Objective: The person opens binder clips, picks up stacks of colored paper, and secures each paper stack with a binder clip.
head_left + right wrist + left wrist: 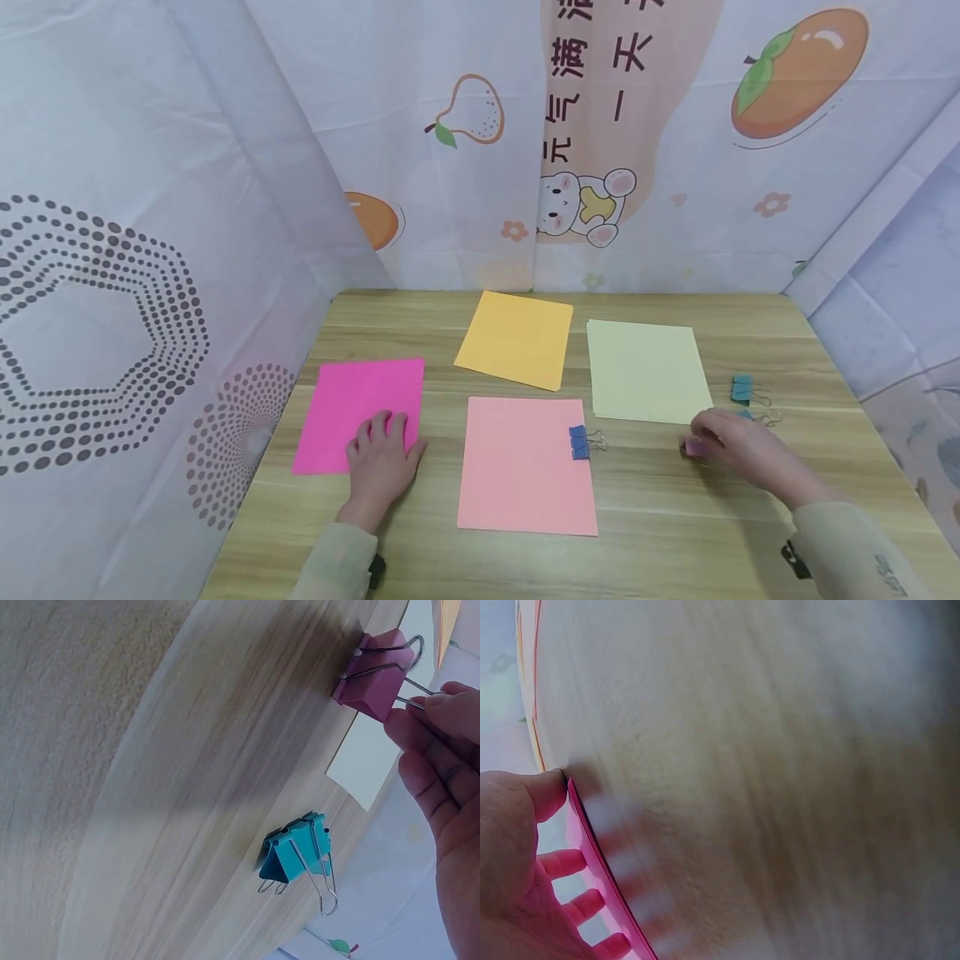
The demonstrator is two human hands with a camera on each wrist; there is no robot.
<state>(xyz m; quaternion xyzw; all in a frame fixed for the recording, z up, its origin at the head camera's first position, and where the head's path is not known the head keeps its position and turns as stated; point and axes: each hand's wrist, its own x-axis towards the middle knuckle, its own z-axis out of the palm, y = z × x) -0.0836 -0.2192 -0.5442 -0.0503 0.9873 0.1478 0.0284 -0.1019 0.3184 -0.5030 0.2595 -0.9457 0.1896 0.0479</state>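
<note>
My left hand point(381, 467) rests with spread, straight fingers on a stack of magenta paper point(337, 417) at the left of the table. In the left wrist view its thumb touches the corner of the stack point(604, 866). On the right, my right hand point(750, 457) pinches a purple-pink binder clip point(375, 679) by one wire handle, close over the wood. This clip is near the front right corner of the pale green paper point(648, 371). Two teal binder clips point(742, 390) lie beside and beyond the right hand, one partly hidden by it.
Salmon-pink paper point(525, 475) lies between the hands, with a blue binder clip point(579, 442) at its right edge. Behind it is orange-yellow paper point(517, 337). A printed curtain point(450, 208) hangs along the table's back edge, and cloth also hangs at both sides.
</note>
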